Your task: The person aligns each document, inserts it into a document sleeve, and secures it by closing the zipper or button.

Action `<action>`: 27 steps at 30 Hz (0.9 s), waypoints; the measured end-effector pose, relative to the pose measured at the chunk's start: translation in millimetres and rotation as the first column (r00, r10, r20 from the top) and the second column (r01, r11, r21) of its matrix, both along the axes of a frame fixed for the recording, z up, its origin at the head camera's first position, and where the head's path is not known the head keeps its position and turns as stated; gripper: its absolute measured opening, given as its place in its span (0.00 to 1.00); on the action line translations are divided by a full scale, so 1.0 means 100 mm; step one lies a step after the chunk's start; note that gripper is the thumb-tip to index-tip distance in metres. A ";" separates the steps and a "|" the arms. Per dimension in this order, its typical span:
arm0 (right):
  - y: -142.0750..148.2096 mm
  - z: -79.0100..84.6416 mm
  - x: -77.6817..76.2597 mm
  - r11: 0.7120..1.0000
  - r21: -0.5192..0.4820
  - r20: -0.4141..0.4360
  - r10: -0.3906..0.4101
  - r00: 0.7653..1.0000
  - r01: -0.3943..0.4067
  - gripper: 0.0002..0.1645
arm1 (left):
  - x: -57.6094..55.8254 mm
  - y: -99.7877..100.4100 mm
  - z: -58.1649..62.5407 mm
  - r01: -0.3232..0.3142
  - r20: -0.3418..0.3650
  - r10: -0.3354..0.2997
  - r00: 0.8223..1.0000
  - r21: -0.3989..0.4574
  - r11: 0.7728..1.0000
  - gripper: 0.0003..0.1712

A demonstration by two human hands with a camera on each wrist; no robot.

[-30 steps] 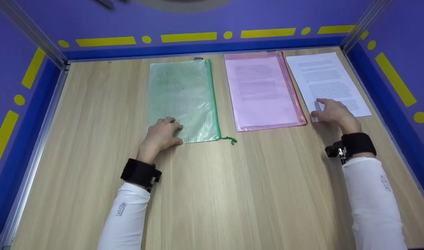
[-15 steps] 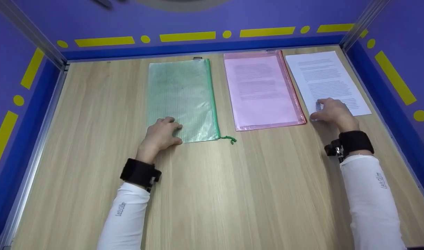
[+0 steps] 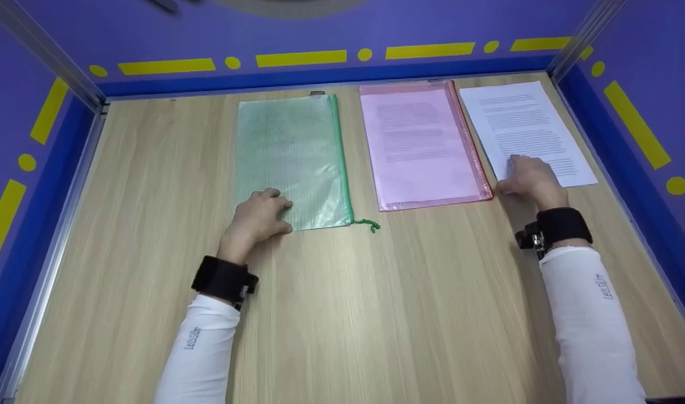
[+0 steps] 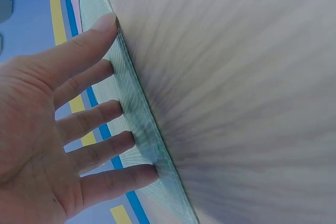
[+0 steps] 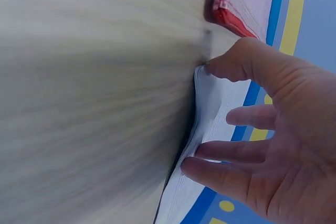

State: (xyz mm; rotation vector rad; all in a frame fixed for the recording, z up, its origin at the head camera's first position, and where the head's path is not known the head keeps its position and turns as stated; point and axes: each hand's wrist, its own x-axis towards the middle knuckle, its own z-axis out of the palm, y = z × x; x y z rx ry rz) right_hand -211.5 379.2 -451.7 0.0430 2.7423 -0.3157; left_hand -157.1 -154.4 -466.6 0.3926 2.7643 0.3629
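Observation:
A green mesh zipper pouch [image 3: 289, 151] lies flat on the wooden table. My left hand [image 3: 258, 216] rests on its near left corner; in the left wrist view the fingers are spread, fingertips on the pouch and thumb at its edge. At the right lies a small stack of printed paper [image 3: 524, 120]. Over its near left corner is my right hand [image 3: 533, 178]. The right wrist view shows the thumb touching that corner of the paper [image 5: 210, 100], whose near edge bends up slightly, while the other fingers reach over the sheets, apart from the thumb.
Between the two hands lies a pink zipper pouch [image 3: 418, 151] with printed sheets inside, close beside the paper. A green cord pull [image 3: 367, 224] sticks out from the green pouch's corner. Purple and blue walls [image 3: 297, 73] enclose the table at the back and both sides.
My right hand has shifted slightly left at the paper's near corner, its fingers drawn in a little. The left hand stays on the green pouch.

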 end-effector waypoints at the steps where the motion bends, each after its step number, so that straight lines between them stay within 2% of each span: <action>1: 0.00 -0.01 0.00 1.000 0.004 -0.022 0.003 1.000 -0.003 0.31 | 0.00 0.00 0.00 -0.002 0.000 0.002 1.000 0.002 1.000 0.31; 4: 0.00 -0.04 -0.02 1.000 0.022 -0.079 0.011 0.997 -0.010 0.23 | -0.02 -0.01 0.00 -0.006 0.000 0.006 1.000 0.012 1.000 0.31; 10: -0.02 -0.12 -0.04 0.997 0.068 -0.178 -0.020 0.984 0.033 0.26 | -0.02 -0.02 -0.01 0.002 -0.002 -0.002 1.000 0.011 1.000 0.31; 14: -0.04 -0.18 -0.04 0.992 0.097 -0.240 -0.050 0.969 0.076 0.25 | -0.02 -0.01 -0.01 0.005 -0.006 -0.005 1.000 0.008 1.000 0.31; 20: -0.02 -0.18 -0.04 0.985 0.152 -0.304 -0.032 0.952 0.082 0.13 | -0.01 0.00 -0.01 0.008 -0.002 -0.008 1.000 0.009 1.000 0.31; 24: -0.01 -0.16 -0.02 0.989 0.118 -0.313 -0.045 0.949 0.085 0.13 | -0.01 0.00 -0.01 0.005 0.006 -0.005 1.000 0.005 1.000 0.32; 27: -0.02 -0.14 0.01 0.991 0.066 -0.323 -0.090 0.942 0.118 0.17 | -0.01 -0.01 0.00 0.003 0.013 -0.003 1.000 0.005 1.000 0.33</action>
